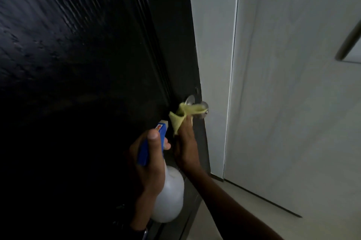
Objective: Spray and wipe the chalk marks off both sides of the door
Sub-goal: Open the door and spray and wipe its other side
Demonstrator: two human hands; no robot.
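Observation:
A dark, glossy door (78, 44) fills the left half of the view, its edge running down the middle. No chalk marks show in the dim light. My left hand (145, 173) grips a white spray bottle (170, 198) with a blue trigger head, held low in front of the door. My right hand (185, 146) reaches up to the round metal door knob (202, 108) and holds a yellow cloth (180, 115) against it. The cloth drapes over my fingers and partly covers the knob.
A pale wall (213, 44) and a light panel (293, 102) stand to the right of the door's edge. A dark bar-shaped handle (347, 44) shows at the far right. Light floor (224, 210) lies below my right arm.

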